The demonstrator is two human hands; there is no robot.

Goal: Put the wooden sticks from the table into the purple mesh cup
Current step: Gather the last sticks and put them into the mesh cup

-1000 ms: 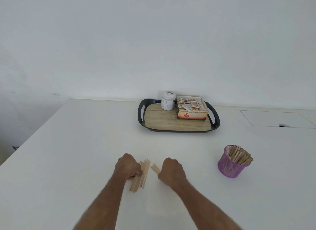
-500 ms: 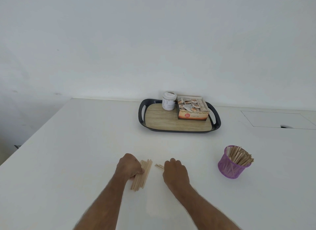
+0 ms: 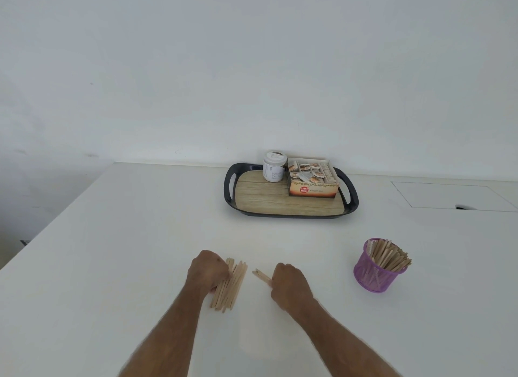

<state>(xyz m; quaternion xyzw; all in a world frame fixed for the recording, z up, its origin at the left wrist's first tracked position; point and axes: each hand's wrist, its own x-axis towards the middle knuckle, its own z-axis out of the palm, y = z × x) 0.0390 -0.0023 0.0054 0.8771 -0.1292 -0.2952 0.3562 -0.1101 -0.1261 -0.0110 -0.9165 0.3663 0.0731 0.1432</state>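
Note:
A bundle of pale wooden sticks [image 3: 230,287] lies on the white table near its front. My left hand [image 3: 208,270] grips the upper left side of this bundle with curled fingers. My right hand [image 3: 289,284] is closed around a few sticks [image 3: 261,274] whose ends poke out to its left. The purple mesh cup [image 3: 375,270] stands upright to the right, holding several sticks that lean toward its right rim.
At the back stands a black-rimmed tray [image 3: 230,186] with a wooden bottom, carrying a white jar [image 3: 274,166] and an open box of tea sachets [image 3: 312,179]. A rectangular hatch [image 3: 448,194] is set into the table at the far right.
My right hand flattened over its sticks half a second ago and has curled round them again. The left hand and its bundle have stayed in place.

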